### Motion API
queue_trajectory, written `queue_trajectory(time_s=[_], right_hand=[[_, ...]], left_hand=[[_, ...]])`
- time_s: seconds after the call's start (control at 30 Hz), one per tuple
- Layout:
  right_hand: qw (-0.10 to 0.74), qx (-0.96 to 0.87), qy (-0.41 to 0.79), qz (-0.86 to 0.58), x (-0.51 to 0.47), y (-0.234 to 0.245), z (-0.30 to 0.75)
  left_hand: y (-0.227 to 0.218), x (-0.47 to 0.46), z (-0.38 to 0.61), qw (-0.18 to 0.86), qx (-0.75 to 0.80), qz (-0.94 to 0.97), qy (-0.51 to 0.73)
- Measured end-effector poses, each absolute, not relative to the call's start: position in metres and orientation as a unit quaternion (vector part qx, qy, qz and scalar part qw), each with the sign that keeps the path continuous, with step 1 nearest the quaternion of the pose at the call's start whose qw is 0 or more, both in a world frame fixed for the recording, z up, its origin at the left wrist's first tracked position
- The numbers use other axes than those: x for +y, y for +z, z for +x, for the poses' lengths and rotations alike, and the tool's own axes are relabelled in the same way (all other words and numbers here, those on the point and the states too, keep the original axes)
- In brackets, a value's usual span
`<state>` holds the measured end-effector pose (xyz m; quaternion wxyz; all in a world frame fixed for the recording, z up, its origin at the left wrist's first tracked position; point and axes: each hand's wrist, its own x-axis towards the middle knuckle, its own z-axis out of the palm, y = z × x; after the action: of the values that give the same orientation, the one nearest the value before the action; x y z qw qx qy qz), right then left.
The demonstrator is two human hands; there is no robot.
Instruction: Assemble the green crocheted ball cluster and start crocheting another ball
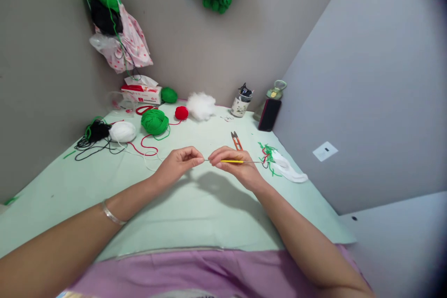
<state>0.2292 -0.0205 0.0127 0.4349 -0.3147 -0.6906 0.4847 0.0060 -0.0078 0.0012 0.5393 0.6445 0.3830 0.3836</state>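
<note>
My right hand (235,164) is closed around a crochet hook with a yellow grip (232,161), its thin metal shaft sticking out to the right. Its other end points at my left hand (181,159), whose thumb and forefinger are pinched together. A strand of white yarn (148,160) runs from the white yarn ball (122,131) toward my left hand; the bit between the fingertips is too small to make out. Both hands hover just above the pale green tabletop (167,223), fingertips nearly touching. Orange thread snips (236,140) lie just beyond my right hand.
Behind are a green yarn ball (154,122), red yarn ball (181,112), white stuffing (201,106), tissue box (143,94), jar (240,104), bottle (275,91) and phone (269,115). Black yarn (98,131) sits left; yarn scraps (268,156) and white cloth (288,170) lie right.
</note>
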Motion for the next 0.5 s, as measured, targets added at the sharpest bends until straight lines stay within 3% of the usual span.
queue_trajectory(time_s=[0.1, 0.2, 0.3, 0.4, 0.5], right_hand=[[0.449, -0.675, 0.489, -0.323, -0.02, 0.014, 0.228], [0.463, -0.652, 0.496, -0.34, -0.019, 0.014, 0.226], [0.465, -0.635, 0.506, -0.354, -0.018, 0.014, 0.225], [0.459, -0.634, 0.508, -0.359, -0.017, 0.013, 0.224], [0.45, -0.635, 0.509, -0.367, -0.017, 0.013, 0.223]], left_hand=[[0.005, 0.007, -0.009, 0.477, 0.403, 0.69, 0.365], [0.002, 0.033, -0.037, 0.282, 0.466, 0.739, 0.396], [-0.01, 0.059, -0.067, 0.116, 0.575, 0.759, 0.283], [-0.024, 0.075, -0.083, 0.095, 0.626, 0.757, 0.162], [-0.034, 0.081, -0.087, 0.098, 0.637, 0.745, 0.17]])
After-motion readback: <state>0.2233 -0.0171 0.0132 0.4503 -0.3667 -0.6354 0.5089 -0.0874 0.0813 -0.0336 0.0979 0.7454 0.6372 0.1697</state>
